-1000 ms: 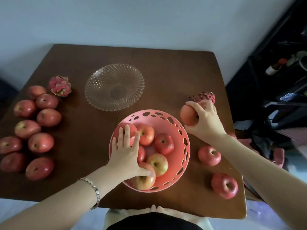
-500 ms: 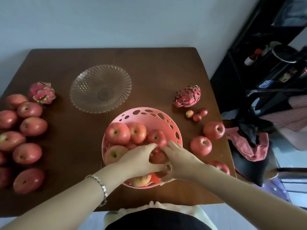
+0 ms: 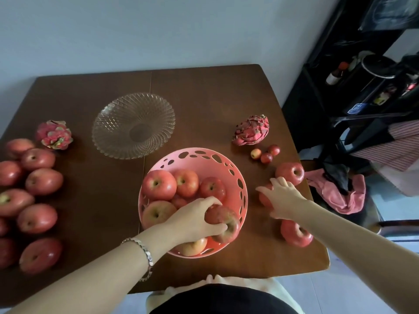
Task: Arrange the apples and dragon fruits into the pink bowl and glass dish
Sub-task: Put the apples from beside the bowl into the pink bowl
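Fingers of left hand (image 3: 195, 219) curled on an apple (image 3: 223, 223) at bowl's (image 3: 240, 177) near rim; right hand (image 3: 282, 198) spread over another apple (image 3: 264, 198) near table's (image 3: 204, 98) right edge. Dish (image 3: 133, 129) toward far edge. Pale wall (image 3: 158, 30); no legible writing.

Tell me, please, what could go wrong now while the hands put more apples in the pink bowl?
The pink bowl is already crowded, so the apple under the left hand near the rim could roll out. The right hand, reaching for the next apple, might nudge the apple near the table edge.
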